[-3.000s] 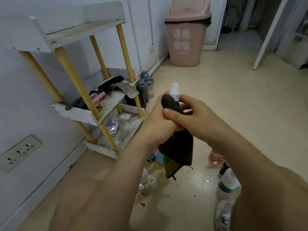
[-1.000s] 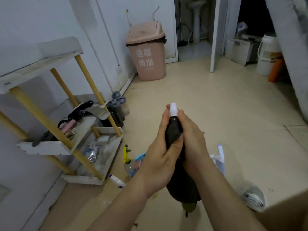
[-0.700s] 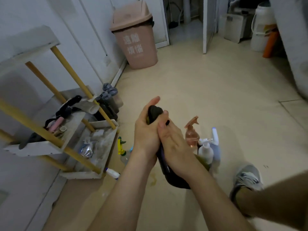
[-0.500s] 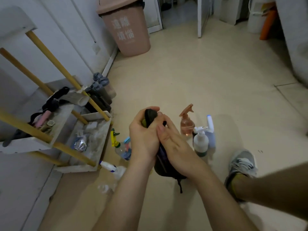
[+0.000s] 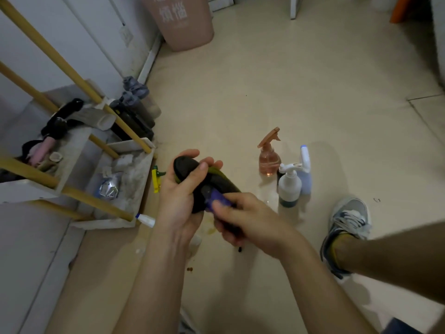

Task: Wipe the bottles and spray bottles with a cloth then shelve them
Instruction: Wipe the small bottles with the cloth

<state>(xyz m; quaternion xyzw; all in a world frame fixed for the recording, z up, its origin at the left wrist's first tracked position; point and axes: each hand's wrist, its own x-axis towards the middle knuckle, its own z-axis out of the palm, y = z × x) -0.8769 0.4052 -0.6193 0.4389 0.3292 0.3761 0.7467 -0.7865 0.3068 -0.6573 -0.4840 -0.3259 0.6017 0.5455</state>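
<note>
Centre frame, the left hand (image 5: 180, 196) was curled round a dark cloth (image 5: 185, 166) wrapped over a purple bottle (image 5: 218, 198), the right hand (image 5: 248, 220) gripping its lower end. Wiping judged early, with the pink spray bottle (image 5: 268, 160) and white bottle (image 5: 289, 186) right of centre not yet on the shelf rack (image 5: 106, 224) at left.

White characters reading 煩惱 are being shown on the pink bin (image 5: 179, 22). A line above them is being cropped away.

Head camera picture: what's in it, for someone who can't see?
The left hand grips a dark cloth around a bottle that the right hand holds. A pink spray bottle and a white bottle stand on the floor; a dusty shelf is left.
</note>
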